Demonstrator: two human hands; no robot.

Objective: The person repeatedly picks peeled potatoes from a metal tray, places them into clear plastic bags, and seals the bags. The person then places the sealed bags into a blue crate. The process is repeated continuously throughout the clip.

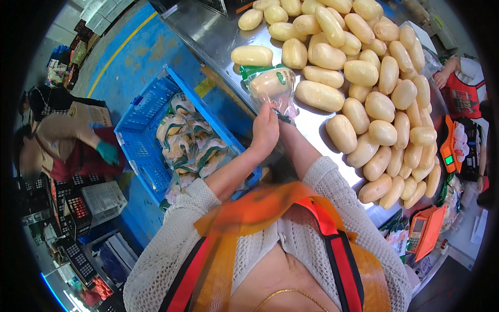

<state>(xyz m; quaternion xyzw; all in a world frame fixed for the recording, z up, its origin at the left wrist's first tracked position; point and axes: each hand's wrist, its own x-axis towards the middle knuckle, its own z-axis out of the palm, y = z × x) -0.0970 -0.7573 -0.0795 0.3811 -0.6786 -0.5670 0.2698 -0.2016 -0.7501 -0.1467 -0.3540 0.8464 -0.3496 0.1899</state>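
Note:
Above the steel table's near-left edge, my left hand (pixel 266 126) grips the open end of a clear plastic bag (pixel 290 91) with green print. Inside the bag lies a pale lotus root section (pixel 269 82). My right hand (pixel 275 102) shows through the film at the root's near end, and its wrist passes through the bag's mouth beside my left fingers. Part of that hand is hidden by the film and my left hand. A large heap of bare, pale lotus root sections (pixel 366 74) covers much of the steel table (pixel 312 134) to the right.
On my left, a blue plastic crate (pixel 142 156) holds several bagged root sections (pixel 191 140). An orange scale (pixel 450 146) and an orange-cased device with keys (pixel 423 232) sit at the right. A co-worker in a red apron (pixel 464 99) stands across; another person's green-gloved hand (pixel 107 153) is beyond the crate.

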